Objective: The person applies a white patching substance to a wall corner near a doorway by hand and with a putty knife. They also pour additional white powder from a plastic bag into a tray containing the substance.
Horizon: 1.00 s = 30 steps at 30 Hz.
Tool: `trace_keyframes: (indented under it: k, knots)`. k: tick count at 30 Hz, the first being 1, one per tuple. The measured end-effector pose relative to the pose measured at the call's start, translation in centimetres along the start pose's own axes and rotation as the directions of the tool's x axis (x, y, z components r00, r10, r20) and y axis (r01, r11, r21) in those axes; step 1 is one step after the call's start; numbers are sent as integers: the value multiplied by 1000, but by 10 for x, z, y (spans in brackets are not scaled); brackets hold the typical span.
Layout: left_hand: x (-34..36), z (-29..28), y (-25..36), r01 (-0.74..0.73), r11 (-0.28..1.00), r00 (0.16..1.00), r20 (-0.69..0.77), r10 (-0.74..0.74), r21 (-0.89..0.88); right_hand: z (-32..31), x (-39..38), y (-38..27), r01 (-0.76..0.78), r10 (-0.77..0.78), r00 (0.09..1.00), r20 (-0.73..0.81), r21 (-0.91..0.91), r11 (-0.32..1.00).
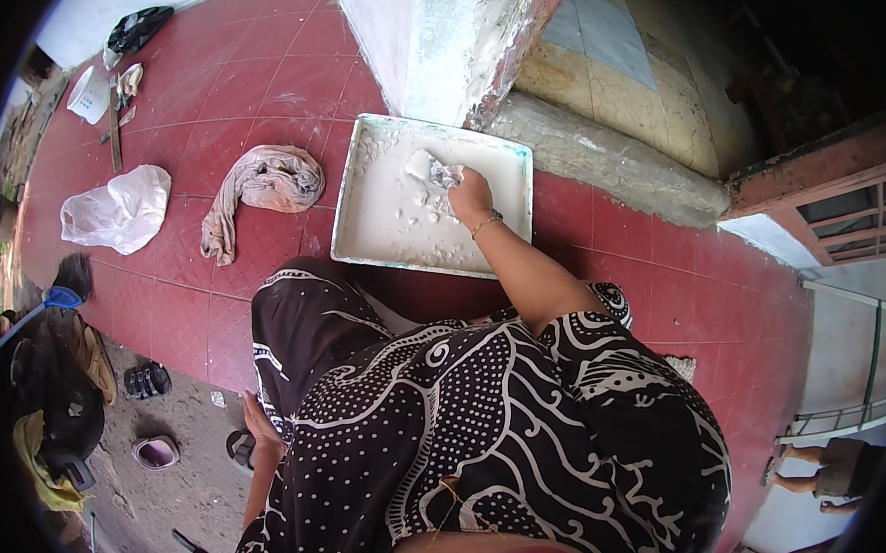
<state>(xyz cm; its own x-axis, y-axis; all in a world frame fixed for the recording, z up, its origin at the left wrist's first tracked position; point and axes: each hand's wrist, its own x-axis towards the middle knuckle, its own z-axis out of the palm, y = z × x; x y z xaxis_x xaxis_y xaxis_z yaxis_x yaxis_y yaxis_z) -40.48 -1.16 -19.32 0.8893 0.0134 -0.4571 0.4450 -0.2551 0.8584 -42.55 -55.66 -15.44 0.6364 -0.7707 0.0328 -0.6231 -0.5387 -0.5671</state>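
A shallow rectangular tray (344, 206) with a pale, green-stained rim lies on the red tiles in front of my crossed legs. White wet paste (390, 229), lumpy in the middle, covers its bottom. My right hand (472, 196) reaches over the tray, fingers closed round a crumpled whitish piece (429, 169) coated with the paste. Whether that piece is cloth, plastic or a tool I cannot make out. Down beside my left thigh, my left hand (265, 425) rests against the patterned black cloth, its visible fingers stretched out and holding nothing.
A twisted stained cloth (278, 178) and a white plastic bag (121, 208) lie left of the tray. Farther left are a white tub (89, 95) and a blue broom (64, 297). A wall corner (420, 55) stands behind the tray. Another person's legs (809, 471) show at right.
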Motion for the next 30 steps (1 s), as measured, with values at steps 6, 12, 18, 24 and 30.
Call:
trace_keyframes:
  k: [6, 12, 18, 24, 30]
  knots:
    - [18, -16, -36, -41, 992, 997, 60, 49, -120, -27, 18, 15, 55, -46, 998, -46, 218, 974]
    - [7, -9, -19, -74, 991, 986, 140, 90, -116, -88, 23, 16, 2, -14, 999, 53, 222, 975]
    - [3, 6, 9, 129, 956, 989, 106, -104, -262, -139, 9, -34, -5, -1, 1000, 29, 219, 976]
    - [3, 4, -2, 176, 937, 984, 82, -158, -302, -154, 33, -67, -1, 2, 1000, -3, 153, 988]
    - [-6, 8, 23, 130, 963, 986, 133, -100, -234, -178, 59, -108, 2, 7, 992, 122, -72, 997]
